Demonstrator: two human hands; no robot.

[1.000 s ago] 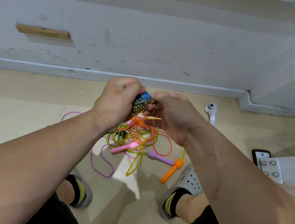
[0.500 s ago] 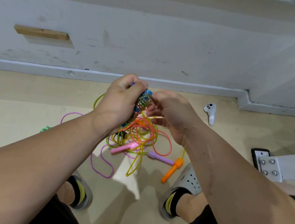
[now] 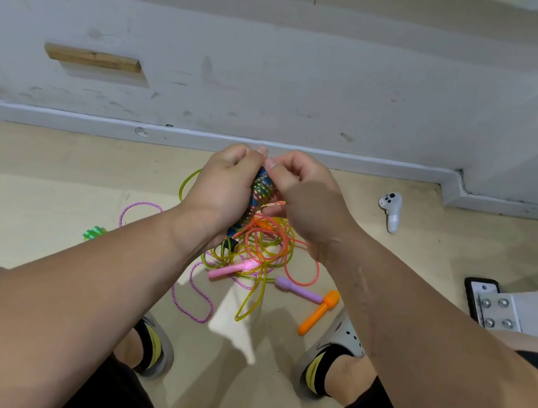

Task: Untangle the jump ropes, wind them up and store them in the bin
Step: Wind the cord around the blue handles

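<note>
My left hand [image 3: 224,190] grips a wound blue jump rope bundle [image 3: 260,192] with coloured speckles, held upright above the floor. My right hand [image 3: 307,195] pinches the rope at the bundle's top, fingertips touching those of the left. Below lies a tangle of orange rope [image 3: 269,238] and yellow rope [image 3: 255,292], with a purple speckled rope [image 3: 193,300] looping to the left. A pink handle [image 3: 232,268], a purple handle [image 3: 297,289] and an orange handle [image 3: 320,311] lie on the floor. No bin is in view.
A white controller [image 3: 391,209] lies on the floor at right. A metal bracket with bolts [image 3: 494,310] and a black device sit at far right. A green ribbon scrap [image 3: 94,233] lies at left. My feet in clogs [image 3: 333,348] flank the tangle; the wall's baseboard [image 3: 65,120] runs behind.
Both hands have risen slightly toward the wall, and the bundle has turned from tilted to more upright. My right fingers have moved up to the bundle's top.
</note>
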